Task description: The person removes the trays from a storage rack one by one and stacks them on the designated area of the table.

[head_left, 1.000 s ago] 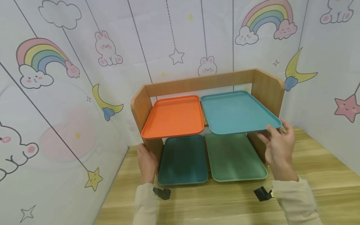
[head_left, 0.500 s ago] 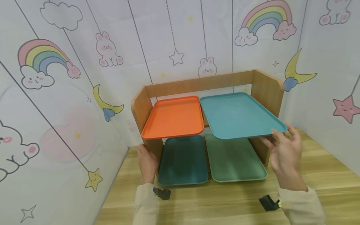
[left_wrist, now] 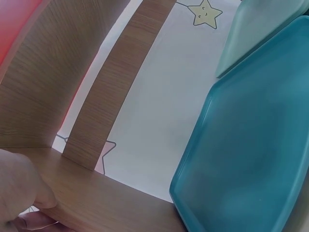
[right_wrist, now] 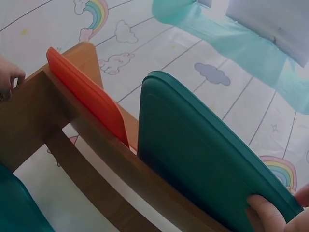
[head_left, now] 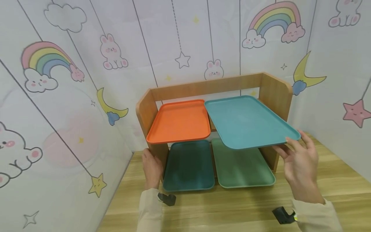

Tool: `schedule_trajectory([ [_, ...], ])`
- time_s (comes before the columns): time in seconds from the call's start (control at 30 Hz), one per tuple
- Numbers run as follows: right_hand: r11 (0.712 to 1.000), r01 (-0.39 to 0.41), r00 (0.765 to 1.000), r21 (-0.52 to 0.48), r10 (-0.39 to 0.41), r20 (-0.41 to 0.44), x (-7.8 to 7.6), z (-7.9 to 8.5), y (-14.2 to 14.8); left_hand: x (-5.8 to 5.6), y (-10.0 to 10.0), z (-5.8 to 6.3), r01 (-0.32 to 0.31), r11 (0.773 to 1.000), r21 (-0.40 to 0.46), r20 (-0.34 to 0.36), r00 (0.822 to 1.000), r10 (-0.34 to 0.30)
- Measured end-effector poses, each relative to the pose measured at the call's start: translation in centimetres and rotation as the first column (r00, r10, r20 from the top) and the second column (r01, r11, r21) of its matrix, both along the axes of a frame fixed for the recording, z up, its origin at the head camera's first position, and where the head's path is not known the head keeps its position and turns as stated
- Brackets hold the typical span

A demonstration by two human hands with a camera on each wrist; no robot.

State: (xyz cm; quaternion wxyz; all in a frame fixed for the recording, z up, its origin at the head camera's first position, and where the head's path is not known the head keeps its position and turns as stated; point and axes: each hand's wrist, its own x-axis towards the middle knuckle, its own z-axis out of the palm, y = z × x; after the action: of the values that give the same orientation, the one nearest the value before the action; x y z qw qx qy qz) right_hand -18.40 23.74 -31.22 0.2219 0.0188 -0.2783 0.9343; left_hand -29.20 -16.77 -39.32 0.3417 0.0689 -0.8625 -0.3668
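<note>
A blue tray (head_left: 252,124) lies on the upper right of a wooden two-tier shelf (head_left: 208,84), its front edge jutting out over the lower tier. My right hand (head_left: 302,164) pinches this tray at its front right corner, with the thumb against its underside in the right wrist view. At the shelf's left side panel, my left hand (head_left: 152,168) grips the wood; part of its fingers is hidden behind the panel. Beside the blue tray is an orange tray (head_left: 180,120). Below lie a dark teal tray (head_left: 189,166) and a green tray (head_left: 245,167).
The shelf stands on a wood-grain table (head_left: 220,212). Behind it and at both sides hang white sheets (head_left: 185,35) printed with rabbits, rainbows and stars. A black wrist camera (head_left: 283,215) juts inward from my right wrist; another (head_left: 168,199) sits at my left.
My right hand has drawn the blue tray forward and to the right, its front corner now further out from the shelf. The left hand and the other trays have stayed in place.
</note>
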Motion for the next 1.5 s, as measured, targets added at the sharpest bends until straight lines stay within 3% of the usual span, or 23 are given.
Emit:
schedule_trajectory([
  [0.23,0.999,-0.052,0.999,0.006,0.052,0.007,0.6,-0.8,0.7,0.0,0.0,-0.1,0.003,1.0,0.009,0.011,1.0,-0.003],
  [0.63,0.995,-0.103,0.993,0.007,0.103,-0.056,0.9,-1.7,1.5,-0.2,-0.1,-0.2,-0.011,1.0,-0.009,-0.009,1.0,0.011],
  [0.93,0.974,-0.215,0.967,-0.072,0.202,-0.152,1.2,-2.6,2.4,-0.2,0.0,-0.3,-0.019,1.0,-0.025,-0.053,0.998,0.017],
  [1.1,0.966,-0.254,0.956,-0.052,0.242,-0.167,1.4,-2.9,2.6,-0.4,0.0,-0.5,-0.03,0.999,-0.045,-0.093,0.995,0.025],
  [1.5,0.958,-0.285,0.945,-0.009,0.28,-0.167,1.5,-3.4,3.3,-0.2,-0.1,-0.4,-0.012,0.999,-0.041,-0.053,0.999,0.01],
])
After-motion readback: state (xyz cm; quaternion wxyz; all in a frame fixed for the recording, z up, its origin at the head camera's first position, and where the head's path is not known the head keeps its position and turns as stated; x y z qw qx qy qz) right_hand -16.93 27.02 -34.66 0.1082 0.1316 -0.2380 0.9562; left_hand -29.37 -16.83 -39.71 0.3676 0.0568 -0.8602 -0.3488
